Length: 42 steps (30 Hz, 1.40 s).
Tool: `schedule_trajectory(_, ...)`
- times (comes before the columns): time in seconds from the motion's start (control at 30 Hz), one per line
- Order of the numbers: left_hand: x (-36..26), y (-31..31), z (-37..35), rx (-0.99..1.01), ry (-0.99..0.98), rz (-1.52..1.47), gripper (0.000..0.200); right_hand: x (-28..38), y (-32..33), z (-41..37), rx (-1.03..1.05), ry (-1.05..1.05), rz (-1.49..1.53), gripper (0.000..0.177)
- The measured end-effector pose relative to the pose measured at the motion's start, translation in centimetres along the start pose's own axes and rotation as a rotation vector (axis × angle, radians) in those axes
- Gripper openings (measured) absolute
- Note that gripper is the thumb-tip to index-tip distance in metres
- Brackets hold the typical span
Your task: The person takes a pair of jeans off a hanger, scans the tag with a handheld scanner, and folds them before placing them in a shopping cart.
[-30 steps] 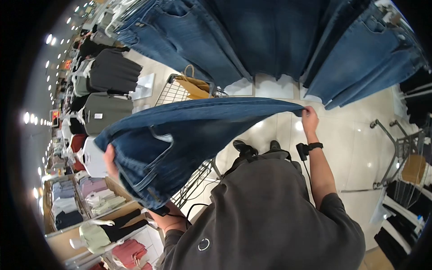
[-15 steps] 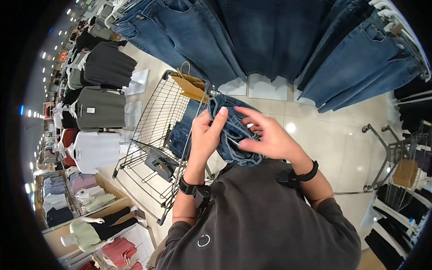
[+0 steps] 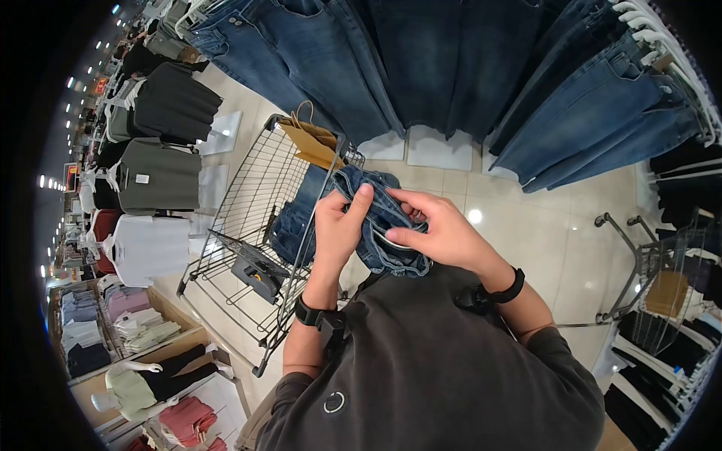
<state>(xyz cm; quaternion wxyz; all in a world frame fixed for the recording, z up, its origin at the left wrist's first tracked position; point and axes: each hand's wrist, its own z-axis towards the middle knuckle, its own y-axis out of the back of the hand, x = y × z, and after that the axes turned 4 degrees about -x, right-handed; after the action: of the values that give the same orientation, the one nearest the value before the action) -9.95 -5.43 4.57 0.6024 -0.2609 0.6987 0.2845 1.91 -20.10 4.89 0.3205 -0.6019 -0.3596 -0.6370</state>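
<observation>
A pair of blue jeans (image 3: 391, 257) is bunched up in front of my chest. My left hand (image 3: 338, 229) is closed around the near-left part of the denim, its thumb lying on top. On the other side, my right hand (image 3: 436, 229) has its fingers bent against the waist opening, thumb and fingertips at the cloth. A thin whitish edge shows inside the opening near the right thumb; what it is I cannot make out. Just left of my hands stands a wire shopping cart (image 3: 242, 180) with folded denim (image 3: 289, 231) in it.
A brown paper bag (image 3: 310, 143) sits at the cart's far end. Hanging jeans (image 3: 451, 68) line the rack ahead. Shirts (image 3: 154, 244) hang at left, above folded clothes (image 3: 139, 301). Another cart (image 3: 662, 259) stands at right on the tiled floor (image 3: 556, 240).
My right thumb and fingers have come in closer on the jeans, and the waist opening looks narrower. My left hand keeps its grip. The whole view has shifted slightly.
</observation>
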Motion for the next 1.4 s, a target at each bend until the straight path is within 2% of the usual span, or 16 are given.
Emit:
schedule_trajectory(0.1, -0.4, 0.2, -0.3, 0.069, -0.03, -0.035, 0.018, -1.0, 0.1, 1.0, -0.01, -0.168, 0.161, 0.028)
schedule_trajectory(0.2, -0.6, 1.0, -0.3, 0.122, 0.024, -0.063, 0.015, -1.8, 0.7, 1.0, -0.129, -0.142, 0.235, 0.024)
schedule_trajectory(0.33, -1.2, 2.4, 0.0, 0.066, 0.152, -0.244, 0.011, -1.5, 2.6, 1.4, -0.099, -0.237, 0.746, 0.027)
schedule_trajectory(0.4, -0.2, 3.7, 0.5, 0.127, 0.025, -0.049, 0.011, -1.1, 3.0, 1.2, -0.002, -0.315, 0.876, 0.029)
schedule_trajectory(0.5, 0.0, 4.0, 0.5, 0.168, 0.097, 0.039, 0.016, -1.5, 2.8, 1.1, 0.04, -0.427, 1.013, 0.031)
schedule_trajectory(0.6, 0.5, 2.9, 0.4, 0.121, -0.134, 0.303, 0.021, -1.2, 2.6, 1.0, 0.086, -0.388, 1.085, 0.033)
schedule_trajectory(0.63, 0.0, 2.8, 0.3, 0.173, -0.13, 0.38, 0.038, -1.1, 2.5, 1.1, 0.057, -0.373, 1.076, 0.033)
schedule_trajectory(0.73, 0.9, 2.0, 0.0, 0.249, -0.231, 0.441, 0.059, -0.8, 2.3, 1.1, -0.024, -0.317, 1.048, 0.034)
schedule_trajectory(0.77, 0.5, 2.2, -0.5, 0.335, -0.138, 0.539, 0.078, -0.7, 2.4, 1.1, -0.046, -0.291, 1.039, 0.034)
schedule_trajectory(0.87, -0.1, 1.6, -1.3, 0.369, -0.189, 0.813, 0.071, -0.8, 2.6, 1.1, -0.073, -0.249, 1.016, 0.035)
schedule_trajectory(0.97, 0.5, 1.3, -1.1, 0.52, -0.029, 0.458, 0.06, -0.9, 2.7, 0.8, -0.035, -0.226, 0.982, 0.035)
schedule_trajectory(1.07, 1.1, -0.5, -1.9, 0.491, 0.14, 0.256, 0.05, -0.8, 2.3, 0.6, 0.014, -0.192, 0.93, 0.038)
schedule_trajectory(1.17, 3.6, -1.7, -1.6, 0.25, 0.185, 0.103, 0.033, -0.2, 1.8, 0.5, 0.078, -0.142, 0.949, 0.044)
schedule_trajectory(1.27, 2.2, -1.6, -1.0, 0.015, 0.352, -0.185, 0.021, 0.5, 2.4, 0.4, 0.09, -0.118, 0.67, 0.05)
schedule_trajectory(1.33, 3.7, -0.3, -0.2, -0.091, 0.376, -0.413, 0.02, 1.0, 2.8, 0.6, -0.045, -0.158, 0.51, 0.043)
schedule_trajectory(1.4, 3.6, 1.0, 0.4, -0.055, 0.366, -0.536, 0.019, 0.5, 3.7, 1.0, -0.152, -0.228, 0.349, 0.035)
